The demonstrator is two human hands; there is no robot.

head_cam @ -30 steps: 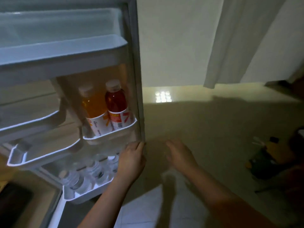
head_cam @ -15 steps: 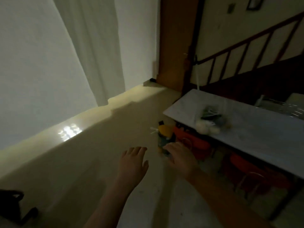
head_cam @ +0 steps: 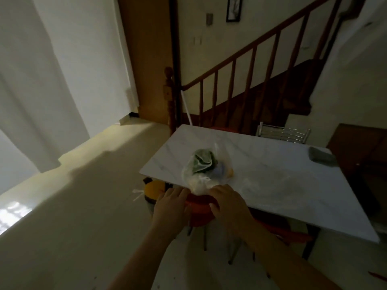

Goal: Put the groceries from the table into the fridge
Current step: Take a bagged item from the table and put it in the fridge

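Observation:
A clear plastic bag of groceries [head_cam: 204, 170] with green, white, pale blue and yellow items inside lies near the front edge of the white marble table [head_cam: 272, 174]. My left hand [head_cam: 170, 206] hovers just short of the table edge, fingers loosely apart, holding nothing. My right hand [head_cam: 229, 205] reaches to the bag's near end, its fingertips at the white part; whether it touches the bag is unclear. The fridge is out of view.
Red stools [head_cam: 200, 210] stand under the table, beside a yellow object [head_cam: 154, 190] on the floor. A grey item [head_cam: 321, 156] lies at the table's far right corner. A metal chair [head_cam: 282, 132], a wooden stair railing [head_cam: 240, 80] and a white curtain [head_cam: 52, 80] surround the area.
The view swung from the open fridge door to the table. Both hands came forward and now reach the table's front edge by the bag.

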